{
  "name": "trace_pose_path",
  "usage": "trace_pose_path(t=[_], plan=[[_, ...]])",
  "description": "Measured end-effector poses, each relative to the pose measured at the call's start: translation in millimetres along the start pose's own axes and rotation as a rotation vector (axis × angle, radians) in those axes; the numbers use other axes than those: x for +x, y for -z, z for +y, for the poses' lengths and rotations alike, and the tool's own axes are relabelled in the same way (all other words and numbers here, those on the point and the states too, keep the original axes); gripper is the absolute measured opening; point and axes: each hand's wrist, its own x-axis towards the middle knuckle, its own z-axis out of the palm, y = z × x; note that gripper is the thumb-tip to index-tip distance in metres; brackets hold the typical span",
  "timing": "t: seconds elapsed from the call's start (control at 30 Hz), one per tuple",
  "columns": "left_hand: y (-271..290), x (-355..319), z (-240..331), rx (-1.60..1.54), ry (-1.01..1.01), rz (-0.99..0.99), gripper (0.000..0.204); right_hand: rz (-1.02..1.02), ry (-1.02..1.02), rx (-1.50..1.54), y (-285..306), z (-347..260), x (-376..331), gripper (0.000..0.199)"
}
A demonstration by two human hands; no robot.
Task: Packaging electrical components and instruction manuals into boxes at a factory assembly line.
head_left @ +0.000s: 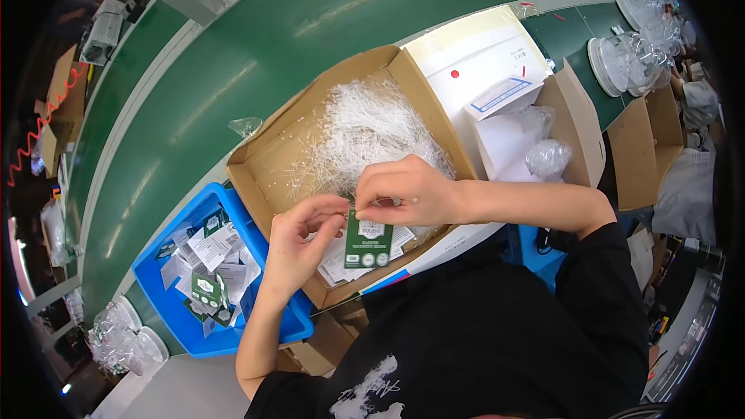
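A green hang tag (366, 253) with a white emblem hangs over the near part of a shallow cardboard box. My right hand (407, 192) pinches its top edge between thumb and fingers. Beside the tag's upper left corner, my left hand (304, 234) has its fingers curled together; whatever they hold is too small to make out. Behind my hands, a heap of thin clear plastic strands (365, 120) fills much of the cardboard box (299, 105). White printed cards (335, 268) lie in the box's near end, partly covered by the tag and my left hand.
At the left, a blue plastic bin (159, 262) holds many green and white tags (209, 256). A white box (504, 98) and crumpled clear plastic (549, 157) sit at the right. Behind runs a green conveyor belt (310, 12). Round plastic-wrapped items (621, 62) lie at the far right.
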Motion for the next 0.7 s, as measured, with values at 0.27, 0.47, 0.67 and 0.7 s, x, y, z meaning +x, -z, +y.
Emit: trace_pose_path(t=[0.27, 0.47, 0.67, 0.7], plan=[[-3.8, -0.9, 1.6, 0.183, -0.077, 0.006, 0.012, -0.031, 0.019, -0.02, -1.2, 1.5, -0.9, 0.013], [-4.7, -2.3, 4.7, 0.293, -0.112, 0.029, 0.007, -0.026, 0.07, -0.019, 1.6, -0.9, -1.0, 0.013], [-6.1, 1.3, 0.2, 0.41, -0.142, 0.008, 0.009, 0.126, 0.261, -0.065, 0.6, 1.9, 0.1, 0.013], [-6.0, 0.8, 0.1, 0.41, -0.14, 0.01, 0.009, 0.143, 0.271, -0.064, 0.5, -0.3, 2.0, 0.012]])
